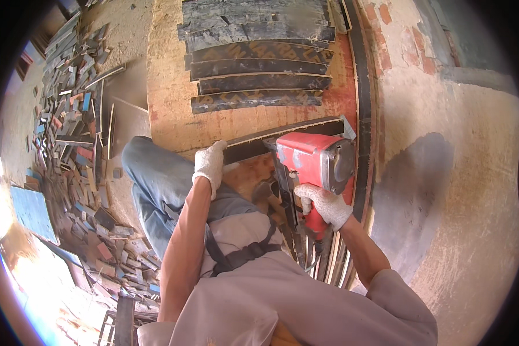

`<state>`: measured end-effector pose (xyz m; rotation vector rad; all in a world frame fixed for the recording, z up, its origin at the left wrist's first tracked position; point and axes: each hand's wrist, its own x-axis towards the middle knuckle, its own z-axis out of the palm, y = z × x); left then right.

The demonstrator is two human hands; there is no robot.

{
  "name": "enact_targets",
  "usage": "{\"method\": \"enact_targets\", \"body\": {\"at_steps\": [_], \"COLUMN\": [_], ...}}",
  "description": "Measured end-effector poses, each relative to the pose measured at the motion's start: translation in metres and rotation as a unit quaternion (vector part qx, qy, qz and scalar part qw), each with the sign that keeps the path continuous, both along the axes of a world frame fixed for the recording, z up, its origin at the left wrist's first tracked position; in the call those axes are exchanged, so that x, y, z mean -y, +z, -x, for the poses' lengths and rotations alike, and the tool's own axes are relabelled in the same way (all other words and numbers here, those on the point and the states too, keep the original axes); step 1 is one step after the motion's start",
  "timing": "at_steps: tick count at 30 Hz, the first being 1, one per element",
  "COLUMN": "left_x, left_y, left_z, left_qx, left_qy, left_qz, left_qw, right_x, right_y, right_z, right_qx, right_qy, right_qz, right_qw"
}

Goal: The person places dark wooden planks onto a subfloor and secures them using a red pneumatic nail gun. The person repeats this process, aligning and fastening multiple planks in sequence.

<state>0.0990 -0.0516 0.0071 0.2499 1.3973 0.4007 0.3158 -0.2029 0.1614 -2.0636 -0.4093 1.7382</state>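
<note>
My left hand, in a pale knit glove, is closed on the left end of a dark-faced plywood strip. The strip slants up to the right, close in front of my knees. In my right hand, gloved the same way, is the handle of a red nail gun. Its body lies over the strip's right part, with the nose end pointing left at the strip. Whether the nose touches the wood I cannot tell. The trigger finger area is partly hidden by the glove.
Several dark plywood strips lie in rows on a reddish-brown board ahead. A long dark edge rail borders it on the right, beside a worn plaster wall. Scattered wood offcuts and a blue panel lie left.
</note>
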Motion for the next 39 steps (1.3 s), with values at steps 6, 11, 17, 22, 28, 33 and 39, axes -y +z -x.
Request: {"method": "enact_targets", "body": {"at_steps": [6, 11, 17, 22, 28, 33, 39], "left_x": [0.003, -0.005, -0.004, -0.001, -0.001, -0.002, 0.002], "left_y": [-0.009, 0.016, 0.015, 0.009, -0.003, 0.007, -0.007], "left_z": [0.005, -0.002, -0.001, -0.003, 0.002, -0.002, 0.003], "left_qx": [-0.001, -0.001, 0.006, 0.012, 0.008, 0.001, 0.028], "left_qy": [-0.024, 0.002, -0.002, 0.018, 0.018, -0.014, -0.003], "left_qz": [-0.013, 0.012, 0.013, -0.007, 0.014, 0.019, 0.005], "left_qw": [1.0, 1.0, 1.0, 1.0, 1.0, 1.0, 1.0], "right_x": [0.001, -0.003, -0.004, -0.01, -0.022, 0.001, -0.006], "right_y": [-0.004, 0.003, 0.001, -0.011, 0.007, -0.03, -0.028], "right_z": [0.003, 0.005, 0.011, 0.019, 0.029, 0.017, 0.028], "right_qx": [0.022, 0.011, 0.029, 0.005, 0.0, 0.035, -0.012], "right_qy": [0.012, -0.046, 0.031, 0.073, 0.003, 0.115, 0.068], "right_qz": [-0.012, -0.037, -0.028, 0.004, -0.03, -0.049, -0.037], "right_qw": [1.0, 0.998, 0.999, 0.997, 1.0, 0.992, 0.997]}}
